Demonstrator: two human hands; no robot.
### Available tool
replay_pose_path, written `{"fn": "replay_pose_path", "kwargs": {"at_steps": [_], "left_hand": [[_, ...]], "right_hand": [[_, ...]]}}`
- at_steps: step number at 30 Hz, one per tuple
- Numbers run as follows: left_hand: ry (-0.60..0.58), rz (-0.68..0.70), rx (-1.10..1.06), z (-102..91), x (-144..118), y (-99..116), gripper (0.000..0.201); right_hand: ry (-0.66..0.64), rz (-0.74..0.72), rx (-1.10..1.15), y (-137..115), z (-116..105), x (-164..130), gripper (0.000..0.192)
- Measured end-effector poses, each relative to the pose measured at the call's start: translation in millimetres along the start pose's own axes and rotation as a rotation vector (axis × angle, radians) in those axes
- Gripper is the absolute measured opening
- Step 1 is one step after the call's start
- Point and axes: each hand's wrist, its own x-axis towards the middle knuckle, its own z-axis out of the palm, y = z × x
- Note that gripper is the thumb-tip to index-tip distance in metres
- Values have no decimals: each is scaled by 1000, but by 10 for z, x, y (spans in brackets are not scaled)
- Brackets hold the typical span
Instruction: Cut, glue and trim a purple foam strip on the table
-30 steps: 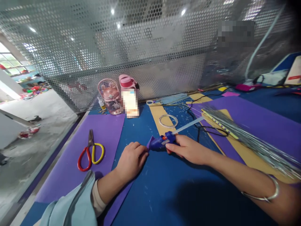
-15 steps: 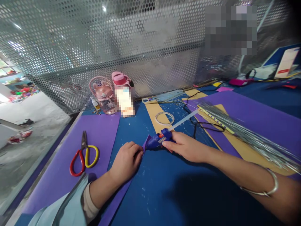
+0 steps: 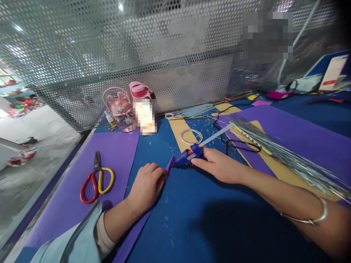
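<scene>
Our right hand [image 3: 219, 166] grips the glue gun [image 3: 189, 156] on the worktop [image 3: 192, 219]; our left hand [image 3: 146, 184], curled, pins the purple sheet's [image 3: 115, 153] lifted edge. Its nozzle sits close: hot glue may burn our fingers.

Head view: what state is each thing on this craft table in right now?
Glue gun: held in right hand, nozzle at the purple sheet's corner.
Purple sheet: flat, corner lifted, pressed by left hand.
Scissors: closed, lying untouched.
Pink bottle: upright, lid shut.
Tape ring: lying flat.
</scene>
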Motion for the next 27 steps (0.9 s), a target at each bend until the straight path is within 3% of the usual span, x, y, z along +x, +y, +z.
{"fn": "replay_pose_path", "kwargs": {"at_steps": [6,16,22,27], "left_hand": [[-38,-5,232,-34,10,69,22],[-154,32,434,12,44,85,36],[-130,10,387,15,63,99,36],[-154,30,207,-15,137,-27,36]], "right_hand": [[-64,120,61,-5,15,15,30],[-71,129,69,4,16,12,29],[-67,115,46,-11,2,4,30],[-52,97,58,-5,3,17,29]]}}
